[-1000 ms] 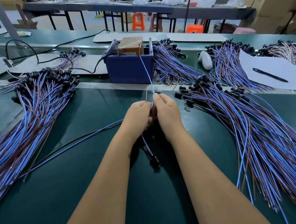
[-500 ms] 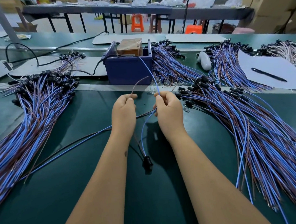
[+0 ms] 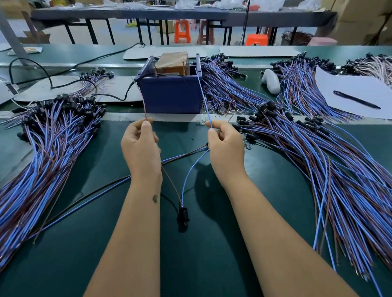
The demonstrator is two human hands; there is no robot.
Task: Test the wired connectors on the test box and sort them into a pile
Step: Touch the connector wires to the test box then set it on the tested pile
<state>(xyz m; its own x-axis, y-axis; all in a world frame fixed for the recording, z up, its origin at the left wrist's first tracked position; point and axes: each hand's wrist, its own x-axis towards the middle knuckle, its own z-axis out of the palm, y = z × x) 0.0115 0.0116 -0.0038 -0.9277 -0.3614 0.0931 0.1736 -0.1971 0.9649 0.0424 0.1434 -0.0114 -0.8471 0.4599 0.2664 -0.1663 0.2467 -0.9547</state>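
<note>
My left hand (image 3: 141,149) pinched the thin brown wire (image 3: 145,110) and my right hand (image 3: 224,146) pinched the thin blue wire (image 3: 203,97), both hands raised just in front of the dark blue plastic test box (image 3: 171,94). Each wire rose toward a metal pin at the top of that box; I could not tell whether the tips touched. Below my hands the two wires ran down and met in one small black connector (image 3: 183,214), which lay on the dark green surface (image 3: 197,263) between my forearms, nearer me than the box. A large pile of blue and brown wired connectors (image 3: 42,157) lay left of the box, and another spread pile (image 3: 329,163) lay to its right.
</note>
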